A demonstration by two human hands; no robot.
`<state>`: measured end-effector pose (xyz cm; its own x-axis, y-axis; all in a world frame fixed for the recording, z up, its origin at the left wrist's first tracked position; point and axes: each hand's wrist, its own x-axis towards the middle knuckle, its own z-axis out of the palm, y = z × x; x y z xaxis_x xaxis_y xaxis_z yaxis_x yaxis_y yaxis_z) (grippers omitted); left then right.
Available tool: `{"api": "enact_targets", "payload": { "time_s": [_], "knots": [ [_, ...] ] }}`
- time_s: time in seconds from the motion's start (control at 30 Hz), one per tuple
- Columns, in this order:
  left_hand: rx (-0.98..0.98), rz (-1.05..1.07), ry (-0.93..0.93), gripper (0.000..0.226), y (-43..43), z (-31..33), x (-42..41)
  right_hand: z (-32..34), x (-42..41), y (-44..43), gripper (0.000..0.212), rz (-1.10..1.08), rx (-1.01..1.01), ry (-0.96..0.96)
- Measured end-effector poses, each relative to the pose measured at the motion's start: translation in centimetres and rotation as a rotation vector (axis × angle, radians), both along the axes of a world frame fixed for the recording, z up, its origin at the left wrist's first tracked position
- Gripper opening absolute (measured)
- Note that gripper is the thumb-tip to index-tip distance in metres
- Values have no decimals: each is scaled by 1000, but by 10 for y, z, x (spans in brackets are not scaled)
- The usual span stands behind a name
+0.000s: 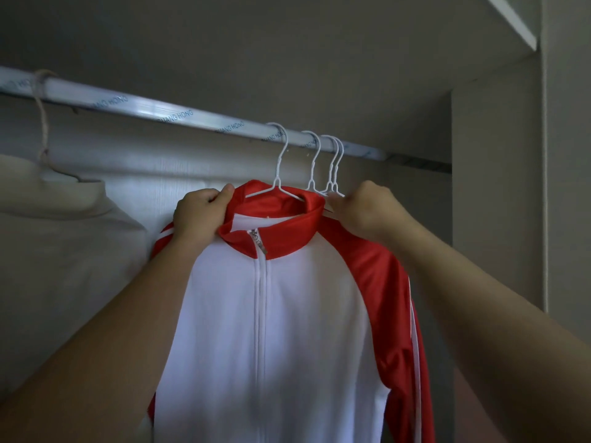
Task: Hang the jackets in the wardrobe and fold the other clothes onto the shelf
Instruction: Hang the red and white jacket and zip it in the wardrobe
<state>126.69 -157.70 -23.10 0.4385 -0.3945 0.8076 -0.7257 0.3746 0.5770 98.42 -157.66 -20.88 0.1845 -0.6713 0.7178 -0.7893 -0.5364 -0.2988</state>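
A white jacket (287, 330) with a red collar and red sleeves hangs zipped up on a white wire hanger (279, 174), whose hook sits over the silver wardrobe rail (179, 115). My left hand (201, 212) grips the left side of the red collar. My right hand (361, 209) pinches the hanger's right arm at the jacket's shoulder, beside the bottoms of the empty hangers. The lower part of the jacket runs out of view.
Three empty white wire hangers (329, 167) hang on the rail just right of the jacket. A cream garment (64, 238) hangs at the far left on a hanger with a rope-wrapped hook. The wardrobe's side panel (492, 187) stands to the right.
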Motion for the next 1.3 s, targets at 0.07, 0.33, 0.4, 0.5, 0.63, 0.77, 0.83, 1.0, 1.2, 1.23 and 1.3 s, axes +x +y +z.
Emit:
{"api": "enact_targets", "payload": {
  "time_s": [0.07, 0.33, 0.4, 0.5, 0.63, 0.77, 0.83, 1.0, 1.2, 1.23, 1.3],
  "knots": [
    [5, -5, 9, 57, 0, 0, 1, 4, 25, 3, 58, 53, 56, -102],
    [-2, -43, 9, 57, 5, 7, 3, 39, 46, 19, 13, -106, -93, -102],
    [-24, -21, 6, 56, 4, 8, 1, 46, 57, 25, 13, -68, -163, -84],
    [-13, 21, 4, 56, 3, 8, 0, 48, 69, 30, 13, 304, 23, -218],
    [-4, 86, -46, 57, 4, 5, 3, 29, 54, 18, 19, 262, -131, -358],
    [1, 107, -51, 56, 5, 6, 4, -6, 33, -8, 36, 107, -126, -258],
    [16, 122, -68, 54, 6, 5, 8, -20, 29, -17, 43, 105, -149, -156],
    [81, 272, -102, 54, 7, -16, 23, -35, 14, -28, 37, 71, -266, -56],
    [77, 348, 26, 62, 6, -45, 52, -38, 9, -33, 46, 43, -299, -26],
    [65, 362, 26, 62, 6, -45, 53, -39, 10, -33, 45, 42, -284, -25],
    [59, 394, -4, 60, 5, -37, 47, -39, 12, -34, 41, 50, -266, -36]
  ]
}}
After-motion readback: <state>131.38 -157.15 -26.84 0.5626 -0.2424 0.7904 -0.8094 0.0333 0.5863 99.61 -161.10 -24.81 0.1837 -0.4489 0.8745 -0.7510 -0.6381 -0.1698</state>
